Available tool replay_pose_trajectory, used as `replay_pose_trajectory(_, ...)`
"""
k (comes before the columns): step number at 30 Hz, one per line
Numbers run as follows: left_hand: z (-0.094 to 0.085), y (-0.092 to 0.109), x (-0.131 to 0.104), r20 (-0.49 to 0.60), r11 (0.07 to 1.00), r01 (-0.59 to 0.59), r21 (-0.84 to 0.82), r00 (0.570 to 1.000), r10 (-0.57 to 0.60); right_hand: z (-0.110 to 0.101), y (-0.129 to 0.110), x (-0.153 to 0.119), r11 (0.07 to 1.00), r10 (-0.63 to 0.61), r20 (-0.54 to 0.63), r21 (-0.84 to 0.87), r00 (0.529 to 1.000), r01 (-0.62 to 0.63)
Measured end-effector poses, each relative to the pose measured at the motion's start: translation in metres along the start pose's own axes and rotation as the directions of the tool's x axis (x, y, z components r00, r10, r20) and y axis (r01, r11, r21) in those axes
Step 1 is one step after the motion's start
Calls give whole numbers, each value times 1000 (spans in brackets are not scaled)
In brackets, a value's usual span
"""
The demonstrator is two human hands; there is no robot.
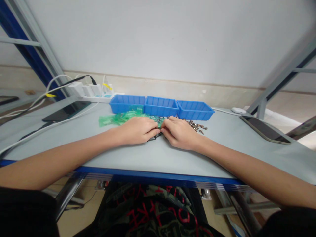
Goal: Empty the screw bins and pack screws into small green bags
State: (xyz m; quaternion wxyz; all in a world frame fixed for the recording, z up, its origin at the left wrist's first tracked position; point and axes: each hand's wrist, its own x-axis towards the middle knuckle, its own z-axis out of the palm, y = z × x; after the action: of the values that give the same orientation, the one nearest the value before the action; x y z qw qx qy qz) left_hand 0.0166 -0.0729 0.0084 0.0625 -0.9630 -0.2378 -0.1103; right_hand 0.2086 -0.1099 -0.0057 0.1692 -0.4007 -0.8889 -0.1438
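Observation:
My left hand [141,130] is closed, its thumb and fingertips pinched together just above the table. Opposite it, my right hand [179,132] is also closed, with its fingertips almost meeting those of the left. Whatever lies between the fingertips is small and mostly covered, so I cannot make it out. Behind and left of my left hand spreads a pile of green plastic bags [116,118]. Small black pieces [153,137] lie under and between the hands. Beyond my right hand sit several small brass-coloured metal parts [197,126].
Three blue bins [161,107] stand in a row behind the hands. A phone [66,111] with cables lies at left, near a power strip [96,98] with plugs. Another phone [265,129] and a white mouse-like object [238,110] are at right. The table's blue front edge [158,176] runs below my forearms.

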Motion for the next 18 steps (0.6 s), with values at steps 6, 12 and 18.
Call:
replay_pose_trajectory(6,-1,0,0,13,1000,-3,9,1000,3,0,0,0,1000,-1,-6,2,1000,1)
replay_pose_trajectory(12,-2,0,0,21,1000,-6,19,1000,6,0,0,1,1000,4,10,13,1000,-5)
replay_pose_trajectory(18,-2,0,0,20,999,-14,38,1000,14,-2,-1,1,999,5,27,35,1000,-6)
